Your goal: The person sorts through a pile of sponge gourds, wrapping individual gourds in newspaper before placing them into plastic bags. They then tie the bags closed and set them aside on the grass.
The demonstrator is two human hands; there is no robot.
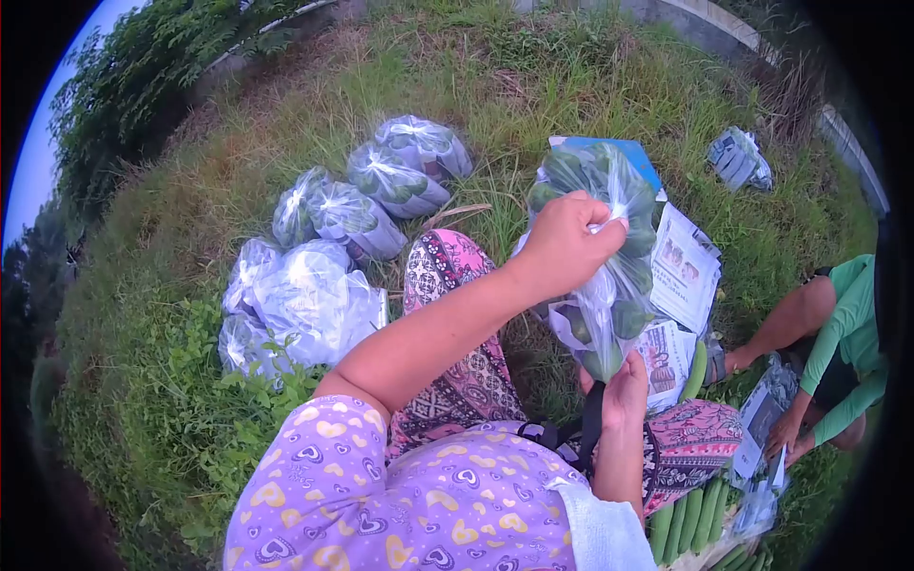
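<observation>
Above my lap is a clear plastic bag (633, 257) packed with rounded green produce, whose exact kind I cannot make out. My left hand (569, 240) reaches across and pinches the gathered plastic near the bag's middle, thumb and fingers closed. Lower down, my right hand (624, 390) cups the near end of the same bag, its fingers partly hidden beneath. A dark strap (592, 423) hangs by my right wrist. Printed newspaper sheets (684, 266) lie on the grass just right of the bag, and a blue sheet (624, 157) sticks out behind it.
Several filled plastic bags (357, 224) stand on the grass to the left, beside a heap of clear bags (309, 300). Long green gourds (690, 523) lie at lower right. A co-worker in a green sleeve (843, 333) handles paper at far right. Another bundle (740, 159) sits behind.
</observation>
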